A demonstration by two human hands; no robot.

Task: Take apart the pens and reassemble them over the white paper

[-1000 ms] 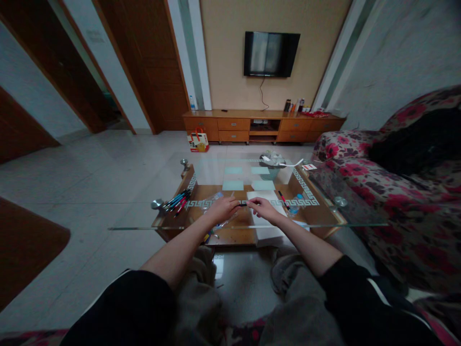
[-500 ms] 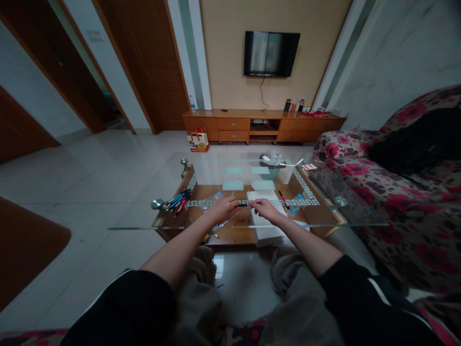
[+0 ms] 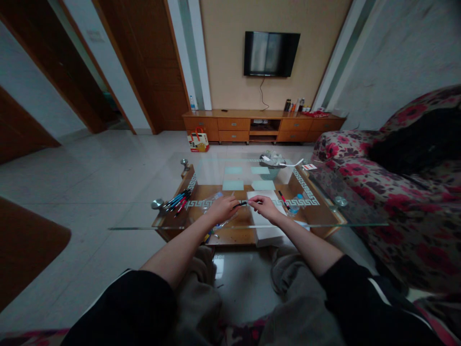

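Head view: both forearms reach forward over the knees and meet above the near edge of the glass table. The left hand sits knuckles-up, fingers curled in and pinching one end of a dark pen. The right hand faces it, fingertips pressed together on the pen's other end. The pen hangs between the two hands just above the glass, its long axis running left to right, the right end tipped slightly up and away. Which end is the tip is too small to tell.

On the left of the table lies a bunch of pens, blue and red, fanned together and pointing away to the right. A white box sits under the right hand, on the shelf below the glass. Just right of that hand lies a single red pen, beside a small bottle. At the far end stands a basket heaped with pale scraps.
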